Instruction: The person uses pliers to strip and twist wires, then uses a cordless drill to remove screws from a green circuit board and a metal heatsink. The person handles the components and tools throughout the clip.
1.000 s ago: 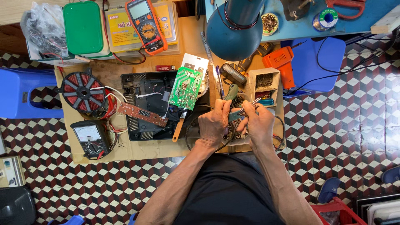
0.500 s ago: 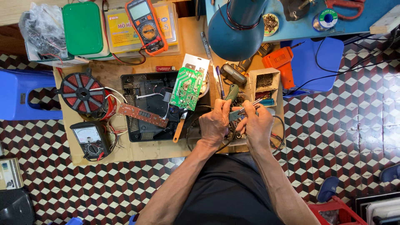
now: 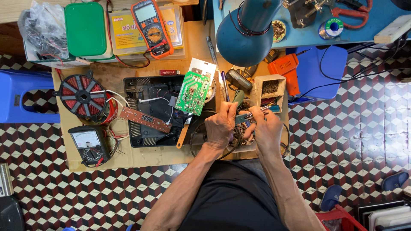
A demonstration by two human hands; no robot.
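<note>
1. Compared with the earlier frames, both hands have stayed at the near right part of the cardboard worktop [image 3: 128,160]; only the fingers have shifted slightly around the small tool they share.
2. Left hand [image 3: 220,126]: fingers curled shut, thumb and forefinger raised toward the far side, pinching one end of a small blue-handled tool [image 3: 242,117].
3. Right hand [image 3: 266,128]: fingers closed, gripping the same tool from the right. Both hands meet at the tool and touch each other there.
4. Tool position: between the two hands, just near of the small wooden box [image 3: 270,92] and just right of the open black appliance housing [image 3: 150,92]. What its tip bears on cannot be told.
5. Black cable loops [image 3: 197,137] lie under and beside the hands.
6. Left of the hands: a green circuit board [image 3: 192,93] stands tilted on the housing; a narrow brown display board [image 3: 144,119] lies across its near left edge.
7. Far left: a red coil disc [image 3: 80,94], with an analogue meter [image 3: 87,144] near of it.
8. Far side: an orange digital multimeter [image 3: 150,26], a green-lidded box [image 3: 85,28] and a blue lamp head [image 3: 248,32], all well apart from the hands.
</note>
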